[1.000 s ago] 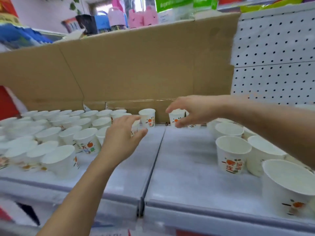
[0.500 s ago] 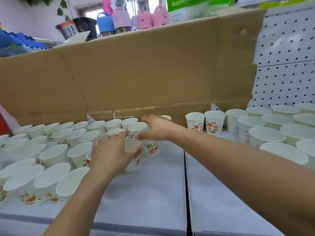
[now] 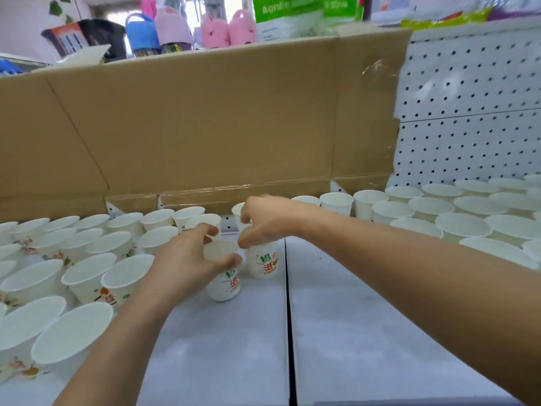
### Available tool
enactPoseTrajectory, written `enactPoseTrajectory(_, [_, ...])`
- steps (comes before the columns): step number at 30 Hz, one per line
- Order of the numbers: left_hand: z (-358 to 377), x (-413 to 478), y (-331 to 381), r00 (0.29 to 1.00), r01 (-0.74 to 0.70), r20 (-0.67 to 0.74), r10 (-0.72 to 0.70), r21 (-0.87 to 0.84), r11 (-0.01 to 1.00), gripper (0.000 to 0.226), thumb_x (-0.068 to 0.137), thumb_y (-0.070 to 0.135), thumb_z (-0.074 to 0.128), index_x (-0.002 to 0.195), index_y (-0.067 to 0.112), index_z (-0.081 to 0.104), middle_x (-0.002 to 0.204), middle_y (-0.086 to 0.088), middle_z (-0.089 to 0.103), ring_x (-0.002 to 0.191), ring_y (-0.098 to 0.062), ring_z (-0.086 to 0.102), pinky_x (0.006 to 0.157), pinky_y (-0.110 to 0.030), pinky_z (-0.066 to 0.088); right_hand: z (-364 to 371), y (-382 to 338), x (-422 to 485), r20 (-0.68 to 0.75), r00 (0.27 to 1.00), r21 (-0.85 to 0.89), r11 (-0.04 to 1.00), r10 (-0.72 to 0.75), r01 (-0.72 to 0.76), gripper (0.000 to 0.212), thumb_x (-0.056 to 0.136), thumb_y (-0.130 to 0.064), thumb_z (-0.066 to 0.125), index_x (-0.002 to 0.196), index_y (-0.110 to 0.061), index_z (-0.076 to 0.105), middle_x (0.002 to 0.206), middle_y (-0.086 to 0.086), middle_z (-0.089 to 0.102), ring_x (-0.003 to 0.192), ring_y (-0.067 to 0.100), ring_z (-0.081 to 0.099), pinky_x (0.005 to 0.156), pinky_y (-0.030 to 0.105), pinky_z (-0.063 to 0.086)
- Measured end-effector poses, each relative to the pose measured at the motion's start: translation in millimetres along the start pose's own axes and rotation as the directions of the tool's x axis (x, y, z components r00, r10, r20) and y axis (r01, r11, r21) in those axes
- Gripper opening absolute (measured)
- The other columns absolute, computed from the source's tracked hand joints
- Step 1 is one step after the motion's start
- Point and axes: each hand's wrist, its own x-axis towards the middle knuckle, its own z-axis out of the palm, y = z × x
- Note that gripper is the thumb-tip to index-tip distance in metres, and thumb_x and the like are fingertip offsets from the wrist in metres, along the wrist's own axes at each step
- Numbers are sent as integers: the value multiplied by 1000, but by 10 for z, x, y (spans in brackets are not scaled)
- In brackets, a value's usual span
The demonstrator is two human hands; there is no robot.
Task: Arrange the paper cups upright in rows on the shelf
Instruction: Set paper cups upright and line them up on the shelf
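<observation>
Several white paper cups with red and green print stand upright on the grey shelf (image 3: 222, 347). My left hand (image 3: 187, 259) grips the rim of one cup (image 3: 224, 284) near the middle of the shelf. Right beside it stands a second cup (image 3: 263, 263), and my right hand (image 3: 263, 221) holds that one from above by its rim. A block of cups in rows (image 3: 87, 259) fills the left side. Another block of cups (image 3: 456, 212) fills the back right.
A brown cardboard wall (image 3: 219, 121) stands behind the cups, with white pegboard (image 3: 468, 112) to its right. A dark seam (image 3: 289, 317) splits the shelf into two panels. Pink and blue goods (image 3: 175, 27) sit on the level above.
My right hand has come from the right side of the shelf to the middle with a cup. Both hands now hold cups side by side next to the left block. The view has shifted.
</observation>
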Motion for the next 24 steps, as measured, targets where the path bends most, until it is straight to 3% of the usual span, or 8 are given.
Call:
enactPoseTrajectory(2, [78,55,106,997,-43,63,49,-87,995,68,74,50,75,132,24,52,130,6,58,114,-13,54,92,-32,45,-66,163,-83,4,999,-59,997,48,-47,24,79,-35,65,71,-18,50,70,-1,55,58,16,52,47,23,38])
enactPoseTrajectory(4, [179,159,236,985,-94,126,118,-181,979,66,74,48,76,132,25,52,130,8,57,113,-10,54,96,-31,44,-151,355,-189,24,993,-91,989,116,-114,26,79,-33,64,67,-18,47,66,0,54,55,17,52,46,23,42])
enactPoseTrajectory(8, [372,419,591,942,-128,258,217,-321,938,67,73,39,81,131,24,52,125,9,57,112,-8,53,96,-26,43,-302,743,-375,48,964,-126,959,261,-254,32,79,-40,65,95,-13,58,82,4,63,67,23,65,58,36,60])
enactPoseTrajectory(13, [601,685,860,904,-119,334,267,-403,907,83,66,33,87,137,26,45,136,7,52,122,-8,50,106,-31,40,-381,1005,-469,25,939,-68,937,344,-342,33,86,-38,64,104,-15,49,84,0,55,67,16,56,52,28,48])
enactPoseTrajectory(18, [657,701,865,959,-90,223,174,-340,936,102,49,57,87,137,29,42,130,9,51,120,-11,49,102,-37,44,-366,1080,-490,2,944,-53,942,331,-330,56,80,-44,71,122,-12,52,114,7,62,96,23,60,81,37,55])
enactPoseTrajectory(24, [730,755,925,981,-26,166,97,-389,921,76,64,45,86,128,27,49,124,5,55,110,-13,53,94,-33,47,-347,1096,-449,-5,931,-63,929,366,-366,62,78,-46,74,124,-10,53,117,7,62,100,25,60,85,38,54])
